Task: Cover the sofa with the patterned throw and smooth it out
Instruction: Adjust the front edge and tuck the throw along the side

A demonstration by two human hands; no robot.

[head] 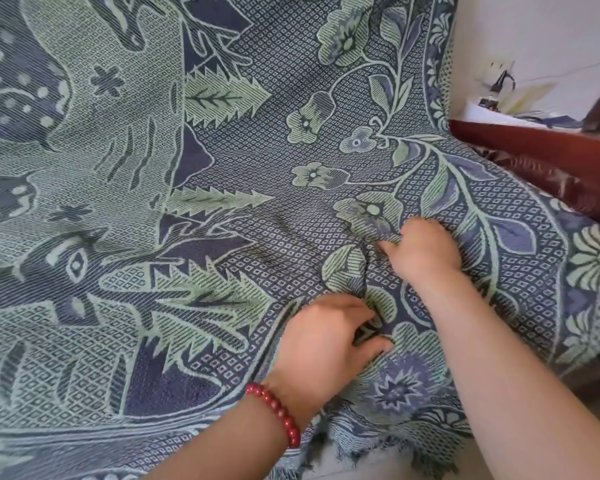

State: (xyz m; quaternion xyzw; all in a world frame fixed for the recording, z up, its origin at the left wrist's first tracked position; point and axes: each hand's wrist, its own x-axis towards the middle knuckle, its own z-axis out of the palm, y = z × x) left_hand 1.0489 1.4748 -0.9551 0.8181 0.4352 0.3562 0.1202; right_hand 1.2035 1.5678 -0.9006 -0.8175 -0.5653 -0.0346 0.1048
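Note:
The patterned throw, blue and pale green with deer, trees and flowers, lies spread over the sofa seat and back and fills most of the view. Its fringed hem hangs over the front edge. My left hand, with a red bead bracelet on the wrist, pinches a fold of the throw near the front right. My right hand is closed on the same ridge of cloth a little farther back. Wrinkles fan out from between the two hands.
The sofa's dark red wooden armrest shows at the right, uncovered, with fringed cloth under it. Behind it is a white wall with a socket and plug. Pale floor shows below the hem.

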